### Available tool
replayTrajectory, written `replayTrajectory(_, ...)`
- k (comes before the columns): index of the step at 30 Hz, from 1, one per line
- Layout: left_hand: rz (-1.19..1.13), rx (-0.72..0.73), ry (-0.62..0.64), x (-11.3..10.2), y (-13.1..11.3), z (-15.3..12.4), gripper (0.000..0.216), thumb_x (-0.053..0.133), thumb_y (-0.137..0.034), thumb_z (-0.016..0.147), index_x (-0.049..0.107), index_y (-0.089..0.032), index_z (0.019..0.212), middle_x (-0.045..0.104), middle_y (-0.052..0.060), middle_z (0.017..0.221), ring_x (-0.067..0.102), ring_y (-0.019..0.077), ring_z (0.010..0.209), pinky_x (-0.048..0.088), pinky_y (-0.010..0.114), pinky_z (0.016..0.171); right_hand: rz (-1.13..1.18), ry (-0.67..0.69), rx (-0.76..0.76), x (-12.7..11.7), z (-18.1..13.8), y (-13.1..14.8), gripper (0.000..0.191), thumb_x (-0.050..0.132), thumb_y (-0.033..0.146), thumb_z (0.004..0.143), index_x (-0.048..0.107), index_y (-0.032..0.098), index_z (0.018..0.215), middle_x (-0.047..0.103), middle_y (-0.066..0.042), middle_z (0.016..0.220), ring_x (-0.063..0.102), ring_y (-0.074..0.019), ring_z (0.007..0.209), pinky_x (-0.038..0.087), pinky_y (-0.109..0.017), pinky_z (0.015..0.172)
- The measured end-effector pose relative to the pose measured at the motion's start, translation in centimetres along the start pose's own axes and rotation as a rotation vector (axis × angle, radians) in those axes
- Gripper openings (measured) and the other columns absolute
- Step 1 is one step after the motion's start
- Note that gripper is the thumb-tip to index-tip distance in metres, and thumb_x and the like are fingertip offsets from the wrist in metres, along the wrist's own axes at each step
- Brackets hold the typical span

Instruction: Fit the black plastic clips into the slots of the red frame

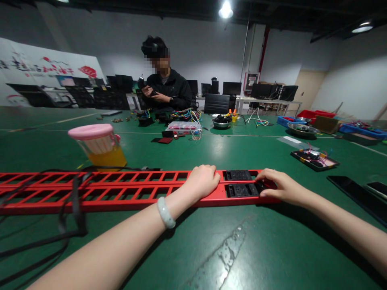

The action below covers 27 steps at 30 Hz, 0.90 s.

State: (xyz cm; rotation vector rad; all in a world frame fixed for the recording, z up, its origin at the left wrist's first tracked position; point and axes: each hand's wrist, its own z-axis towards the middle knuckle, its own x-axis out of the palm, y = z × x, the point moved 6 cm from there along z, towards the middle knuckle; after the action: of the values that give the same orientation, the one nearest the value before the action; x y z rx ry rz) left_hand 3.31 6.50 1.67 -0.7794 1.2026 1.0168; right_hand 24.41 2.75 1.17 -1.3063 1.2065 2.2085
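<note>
A long red slotted frame (99,206) lies across the green table in front of me, with two rows of rectangular openings. Near its right end, black plastic modules (242,190) sit in openings of both rows. My left hand (203,181) is closed on the frame just left of these modules, its fingers curled over the far row and partly hidden. My right hand (279,185) is at the frame's right end, thumb and fingers pinching a small black piece (263,186) at the end of the near row. The fingers hide part of that piece.
Black straps (75,209) cross the frame's left part. Behind it stands a pink-lidded jar (101,147) with orange liquid. A bowl of black parts (221,121), a clear box (184,127), a tray with wires (315,159) and a phone (359,197) lie around. A person (169,90) sits opposite.
</note>
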Motion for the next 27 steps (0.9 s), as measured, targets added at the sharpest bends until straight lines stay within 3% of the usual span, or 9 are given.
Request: replayTrajectory(27, 0.02, 0.022, -0.015, 0.03, -0.06, 0.06, 0.032, 0.03, -0.032, 0.084, 0.058, -0.015, 0.08, 0.063, 0.008, 0.081, 0.058, 0.0214, 0.078, 0.041, 0.031, 0.072, -0.05, -0.041, 0.001, 0.09, 0.41, 0.65, 0.036, 0.062, 0.043, 0.07, 0.061, 0.018, 0.096, 0.057, -0.007, 0.09, 0.054, -0.0174, 0.079, 0.042, -0.03, 0.071)
